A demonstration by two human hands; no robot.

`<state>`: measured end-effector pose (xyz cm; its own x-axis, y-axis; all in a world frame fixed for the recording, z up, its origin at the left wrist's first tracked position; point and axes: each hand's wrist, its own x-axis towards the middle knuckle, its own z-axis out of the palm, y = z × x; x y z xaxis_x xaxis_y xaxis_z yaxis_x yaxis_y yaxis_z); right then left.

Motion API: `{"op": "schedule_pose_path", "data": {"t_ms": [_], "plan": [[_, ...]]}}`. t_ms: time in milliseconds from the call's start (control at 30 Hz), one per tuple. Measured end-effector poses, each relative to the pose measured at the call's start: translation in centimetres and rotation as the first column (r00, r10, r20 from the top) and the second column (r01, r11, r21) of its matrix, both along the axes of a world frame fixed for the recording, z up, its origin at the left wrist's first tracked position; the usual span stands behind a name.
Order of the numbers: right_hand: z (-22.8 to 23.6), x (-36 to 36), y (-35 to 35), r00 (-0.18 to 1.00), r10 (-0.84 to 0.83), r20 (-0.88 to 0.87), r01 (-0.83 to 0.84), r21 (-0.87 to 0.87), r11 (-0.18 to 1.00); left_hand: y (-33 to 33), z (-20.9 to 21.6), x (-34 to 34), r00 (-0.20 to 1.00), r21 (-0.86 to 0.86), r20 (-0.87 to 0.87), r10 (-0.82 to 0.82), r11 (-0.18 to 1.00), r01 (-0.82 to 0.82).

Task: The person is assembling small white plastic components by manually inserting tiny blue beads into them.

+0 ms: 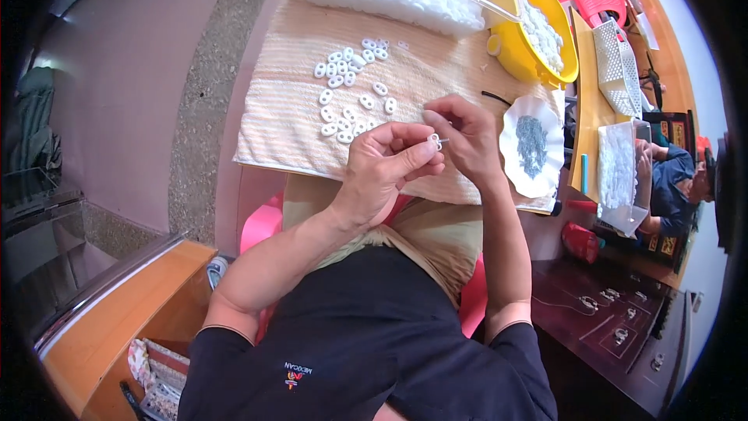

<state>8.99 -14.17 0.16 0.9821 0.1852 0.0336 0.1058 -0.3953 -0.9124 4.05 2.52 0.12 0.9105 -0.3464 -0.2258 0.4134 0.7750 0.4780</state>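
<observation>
My left hand pinches a small white plastic piece with holes between thumb and fingertips. A short thin metal pin sticks out of it toward my right hand. My right hand is close beside it, its fingers curled and thumb drawn in; whatever they hold, if anything, is hidden. Beyond my left hand, several white oval two-hole pieces lie loose on the striped towel. To the right, a white scalloped dish bears a heap of small grey metal pins.
A clear bin full of white pieces stands at the far edge, beside a yellow tub of more. A black thin stick lies near the dish. On the right, another person has hands at a clear box of white pieces.
</observation>
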Motion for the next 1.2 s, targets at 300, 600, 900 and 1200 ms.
{"op": "schedule_pose_path", "data": {"t_ms": [300, 600, 900, 1200], "plan": [[-0.4, 4.2, 4.5, 0.968, 0.175, 0.181, -0.058, -0.518, 0.853, 0.2, -0.3, 0.2, 0.999, -0.054, 0.042, 0.004, 0.999, -0.001], [0.6, 5.1, 5.7, 0.967, 0.252, 0.037, -0.180, -0.602, 0.778, 0.4, -0.2, 0.3, 0.999, -0.031, 0.029, 0.015, 0.999, -0.014], [0.1, 2.8, 1.3, 0.991, 0.111, -0.074, -0.103, 0.105, 0.989, 0.4, -0.6, 0.6, 0.997, -0.037, -0.009, 0.083, 0.996, -0.083], [-0.2, -0.6, -1.5, 0.960, 0.160, -0.228, -0.061, 0.388, 0.919, 0.3, -0.9, 1.0, 0.994, 0.043, -0.020, 0.104, 0.994, -0.104]]}}
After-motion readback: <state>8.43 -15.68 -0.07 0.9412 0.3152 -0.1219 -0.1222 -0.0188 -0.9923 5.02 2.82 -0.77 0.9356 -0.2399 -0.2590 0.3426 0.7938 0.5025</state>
